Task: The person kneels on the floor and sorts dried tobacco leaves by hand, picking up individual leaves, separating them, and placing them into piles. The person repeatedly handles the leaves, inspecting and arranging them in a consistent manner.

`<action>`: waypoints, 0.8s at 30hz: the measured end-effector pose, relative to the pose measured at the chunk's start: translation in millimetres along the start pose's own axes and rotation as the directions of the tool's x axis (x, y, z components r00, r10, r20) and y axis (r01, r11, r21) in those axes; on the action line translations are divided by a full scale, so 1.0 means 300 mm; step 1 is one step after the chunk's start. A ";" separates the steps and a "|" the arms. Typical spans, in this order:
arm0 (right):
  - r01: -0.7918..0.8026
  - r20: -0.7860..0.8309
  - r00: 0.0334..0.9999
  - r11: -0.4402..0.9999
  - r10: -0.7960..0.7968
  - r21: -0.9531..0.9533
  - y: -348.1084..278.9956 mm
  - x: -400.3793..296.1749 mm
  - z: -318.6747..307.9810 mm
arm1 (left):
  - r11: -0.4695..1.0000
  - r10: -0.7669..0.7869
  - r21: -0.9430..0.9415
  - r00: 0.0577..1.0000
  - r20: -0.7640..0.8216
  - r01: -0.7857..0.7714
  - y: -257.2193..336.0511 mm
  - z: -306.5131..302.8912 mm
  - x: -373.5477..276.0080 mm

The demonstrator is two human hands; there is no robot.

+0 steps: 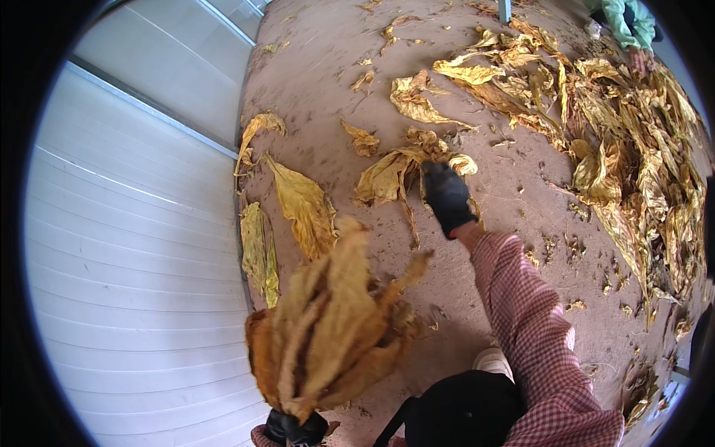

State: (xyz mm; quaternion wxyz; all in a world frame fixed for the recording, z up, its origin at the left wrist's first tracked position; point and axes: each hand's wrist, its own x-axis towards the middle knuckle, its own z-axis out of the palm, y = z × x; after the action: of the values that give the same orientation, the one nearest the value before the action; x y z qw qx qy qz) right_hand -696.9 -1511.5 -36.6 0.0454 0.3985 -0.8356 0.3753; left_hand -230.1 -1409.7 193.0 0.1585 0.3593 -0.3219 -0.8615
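My left hand (296,429), in a black glove, grips the stem ends of a bundle of dried tobacco-like leaves (335,329). The leaves fan out upward, brown and yellow, slightly blurred. My right hand (447,196), also black-gloved and below a red checked sleeve, reaches down to a crumpled dry leaf (388,176) on the earthen floor. Its fingers are turned away from view, so whether they hold the leaf cannot be told. A curled leaf piece (462,164) shows right beside this hand. Left of it lies a broad yellow leaf (304,204).
A white panelled wall (139,251) runs along the left. A large heap of dry leaves (637,151) covers the right side, where another person's hands (641,60) touch its far end. A metal post (504,10) stands at the top. Loose leaves (257,246) lie by the wall.
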 end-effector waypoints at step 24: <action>-0.318 0.380 0.923 0.430 -0.065 0.845 -0.137 -0.223 -0.566 | 0.867 0.497 0.235 0.740 -0.453 -0.439 -0.103 0.137 0.469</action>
State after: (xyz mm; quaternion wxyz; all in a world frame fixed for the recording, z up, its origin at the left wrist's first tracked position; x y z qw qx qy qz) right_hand -660.6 -1373.0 84.0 -0.3531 0.3573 -0.5303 0.6830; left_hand -358.1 -1439.7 121.5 0.4272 0.4853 -0.3975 -0.6511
